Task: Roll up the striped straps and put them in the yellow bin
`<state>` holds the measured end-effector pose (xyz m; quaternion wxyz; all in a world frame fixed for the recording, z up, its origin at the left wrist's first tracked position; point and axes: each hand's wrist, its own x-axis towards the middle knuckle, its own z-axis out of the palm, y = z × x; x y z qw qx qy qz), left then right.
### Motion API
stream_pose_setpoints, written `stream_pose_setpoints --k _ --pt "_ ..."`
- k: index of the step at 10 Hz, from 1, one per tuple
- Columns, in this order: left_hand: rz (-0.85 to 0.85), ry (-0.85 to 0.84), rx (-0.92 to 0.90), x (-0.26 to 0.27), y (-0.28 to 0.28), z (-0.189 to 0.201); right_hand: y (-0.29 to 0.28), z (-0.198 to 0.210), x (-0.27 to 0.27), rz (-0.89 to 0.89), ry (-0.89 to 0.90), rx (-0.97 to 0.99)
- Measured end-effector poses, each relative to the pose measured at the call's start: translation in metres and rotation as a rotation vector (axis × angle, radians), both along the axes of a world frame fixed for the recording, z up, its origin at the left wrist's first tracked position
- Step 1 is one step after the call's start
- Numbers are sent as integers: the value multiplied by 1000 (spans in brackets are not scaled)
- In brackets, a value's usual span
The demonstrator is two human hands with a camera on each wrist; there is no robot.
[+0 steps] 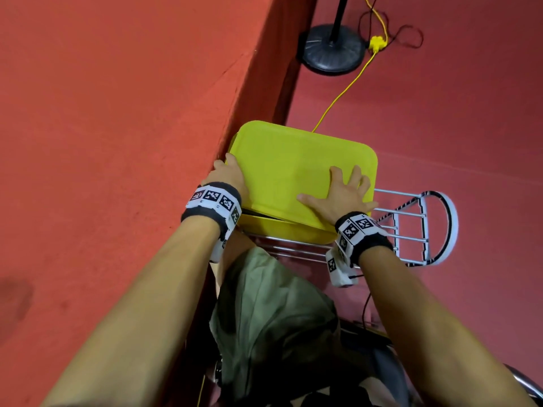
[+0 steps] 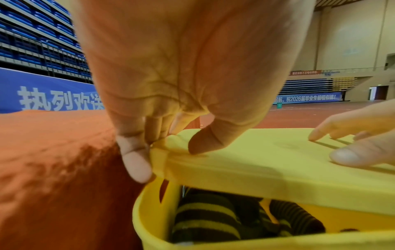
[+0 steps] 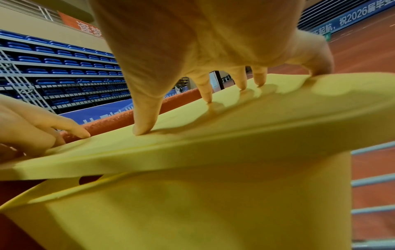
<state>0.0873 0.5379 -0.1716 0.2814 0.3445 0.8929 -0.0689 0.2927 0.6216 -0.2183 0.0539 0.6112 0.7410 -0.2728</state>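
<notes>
The yellow bin (image 1: 282, 229) stands beside the red mat, with a yellow lid (image 1: 293, 171) lying tilted over it and a gap open at the near side. Through that gap, rolled black-and-yellow striped straps (image 2: 205, 218) show inside the bin (image 2: 149, 228). My left hand (image 1: 229, 174) pinches the lid's left corner, thumb on top and fingers (image 2: 136, 162) curled over the edge. My right hand (image 1: 338, 195) lies spread on the lid's right part, its fingertips (image 3: 145, 128) pressing the lid (image 3: 256, 126) above the bin wall (image 3: 213, 211).
A raised red padded mat (image 1: 117, 142) runs along the bin's left side. A white metal rack (image 1: 417, 227) lies under and to the right of the bin. A black stand base (image 1: 332, 49) and a yellow cable (image 1: 343, 92) sit on the floor beyond.
</notes>
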Motion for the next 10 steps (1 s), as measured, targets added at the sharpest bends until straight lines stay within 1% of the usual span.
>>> stream_pose_setpoints --k 2,3,4,5,6,7,8,9,10 --pt "-18 65 -38 12 -4 -9 -5 1 -8 109 -25 12" --pt "-134 94 -53 21 -2 -13 -7 0 -11 155 -36 20" --pt "-320 13 31 24 0 -22 -7 -1 -11 182 -21 33" --pt "-337 -59 51 21 0 -29 -7 -1 -10 217 -22 38" --pt "-337 -63 57 20 -1 -36 -12 -1 -17 275 -22 39" --pt "-321 -72 61 21 -5 -44 -19 -3 -30 372 -30 10" --pt "-313 -81 108 24 -13 -48 -27 -9 -36 369 -35 12" --pt "-256 -190 176 17 -26 -38 -33 -16 -39 343 -24 8" --pt "-99 -303 383 9 -68 -9 -34 -9 -41 306 -26 21"
